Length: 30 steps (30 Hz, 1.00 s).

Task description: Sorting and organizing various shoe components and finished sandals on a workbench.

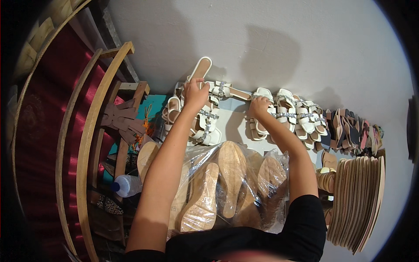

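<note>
My left hand point(196, 92) is closed around a white sandal point(202, 69) with a tan insole, raised at the wall side of a loose heap. White sandals point(208, 126) with jewelled straps lie jumbled below that hand. To the right, my right hand point(260, 107) has its fingers bent over a white sandal point(262, 92) at the left end of a row; part of it is hidden under the hand. More white sandals point(286, 109) with sparkling straps stand packed together beside it. Another white sandal point(238, 93) lies on its side between my hands.
Clear plastic wraps several wooden shoe lasts point(232, 168) close to my body. At right stand dark sandals point(345, 126) and a stack of thin sole-shaped sheets point(355, 201). A wooden rack point(97, 144) and a bottle with a blue cap point(127, 186) are at left. A grey wall point(218, 30) bounds the far side.
</note>
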{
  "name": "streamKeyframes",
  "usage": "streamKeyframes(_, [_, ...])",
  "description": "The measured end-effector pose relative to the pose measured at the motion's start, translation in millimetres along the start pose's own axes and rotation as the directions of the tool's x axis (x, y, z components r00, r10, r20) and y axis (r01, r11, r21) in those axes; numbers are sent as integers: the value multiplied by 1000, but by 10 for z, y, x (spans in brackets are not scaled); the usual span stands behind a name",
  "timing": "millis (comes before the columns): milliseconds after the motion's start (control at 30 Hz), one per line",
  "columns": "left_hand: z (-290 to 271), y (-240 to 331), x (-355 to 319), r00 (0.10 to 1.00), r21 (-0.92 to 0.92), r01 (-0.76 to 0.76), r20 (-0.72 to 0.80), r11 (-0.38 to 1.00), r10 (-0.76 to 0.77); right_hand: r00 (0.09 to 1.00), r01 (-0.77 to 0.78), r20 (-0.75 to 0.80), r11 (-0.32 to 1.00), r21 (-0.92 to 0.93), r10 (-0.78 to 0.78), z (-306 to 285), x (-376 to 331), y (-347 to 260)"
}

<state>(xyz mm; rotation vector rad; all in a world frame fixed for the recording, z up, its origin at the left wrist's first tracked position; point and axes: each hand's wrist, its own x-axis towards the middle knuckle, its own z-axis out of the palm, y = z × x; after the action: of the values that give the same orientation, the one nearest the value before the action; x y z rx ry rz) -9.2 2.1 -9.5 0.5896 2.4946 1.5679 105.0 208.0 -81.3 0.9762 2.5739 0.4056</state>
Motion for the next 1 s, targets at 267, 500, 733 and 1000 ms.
streamKeyframes(267, [-70, 40, 10, 961, 74, 263, -113, 962, -254, 953, 188, -91, 325, 927, -291, 6, 440, -658])
streamKeyframes(500, [-71, 136, -6, 956, 85, 294, -52, 952, -290, 983, 180, -185, 222, 958, 0, 111, 607, -652])
streamKeyframes(733, [-199, 328, -69, 879, -514, 471, 339, 717, -335, 844, 457, -468, -105, 883, -261, -1105, -31, -90])
streamKeyframes(1000, [-257, 243, 36, 946, -829, 136, -53, 542, -320, 806, 587, -581, -288, 757, 116, -903, 1, -447])
